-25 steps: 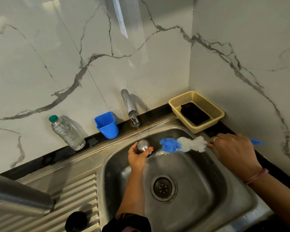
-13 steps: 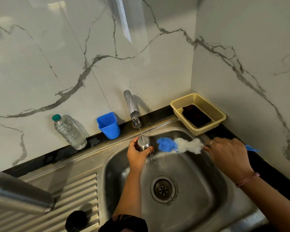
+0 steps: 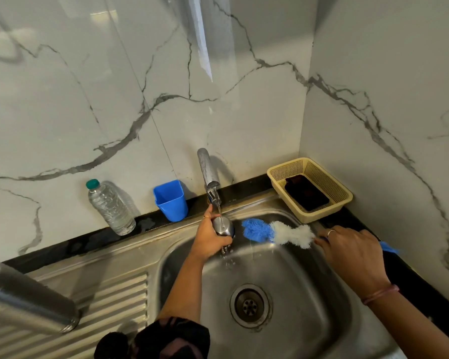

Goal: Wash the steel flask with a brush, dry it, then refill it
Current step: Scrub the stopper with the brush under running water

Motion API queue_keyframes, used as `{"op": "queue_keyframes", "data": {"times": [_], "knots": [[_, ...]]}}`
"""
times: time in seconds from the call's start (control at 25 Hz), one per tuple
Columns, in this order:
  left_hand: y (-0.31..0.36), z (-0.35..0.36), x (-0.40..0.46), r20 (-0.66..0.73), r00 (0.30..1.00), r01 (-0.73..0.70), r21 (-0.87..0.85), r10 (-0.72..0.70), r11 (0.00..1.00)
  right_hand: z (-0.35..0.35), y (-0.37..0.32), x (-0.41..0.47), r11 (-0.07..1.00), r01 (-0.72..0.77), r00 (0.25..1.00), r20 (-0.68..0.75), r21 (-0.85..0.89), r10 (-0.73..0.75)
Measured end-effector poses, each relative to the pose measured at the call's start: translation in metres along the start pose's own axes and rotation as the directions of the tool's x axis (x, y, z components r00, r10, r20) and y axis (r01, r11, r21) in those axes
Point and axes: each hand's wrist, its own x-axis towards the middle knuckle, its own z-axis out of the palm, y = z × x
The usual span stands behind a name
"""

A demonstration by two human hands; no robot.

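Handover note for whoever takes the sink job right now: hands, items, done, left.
Left hand: grips a small steel piece, likely the flask's cap, under the running tap.
Right hand: holds the bottle brush by its handle, head over the sink, not touching the piece.
Steel flask: lying on the drainboard at left.
Done: the piece is being rinsed; water is on.
Left: scrubbing with the brush, cannot tell how far along; drying; refilling, perhaps from the water bottle on the counter.
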Motion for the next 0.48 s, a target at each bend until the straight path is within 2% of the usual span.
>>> {"op": "queue_keyframes", "data": {"times": [0.28, 0.48], "knots": [[0.011, -0.02, 0.027, 0.05, 0.999, 0.008, 0.107, -0.013, 0.994, 0.001, -0.004, 0.003, 1.0, -0.002, 1.0, -0.009, 0.03, 0.002], [0.012, -0.018, 0.029, 0.074, 0.996, 0.038, 0.117, -0.047, 0.992, 0.002, -0.003, 0.003, 0.999, -0.008, 1.0, -0.003, 0.038, 0.008]]}}
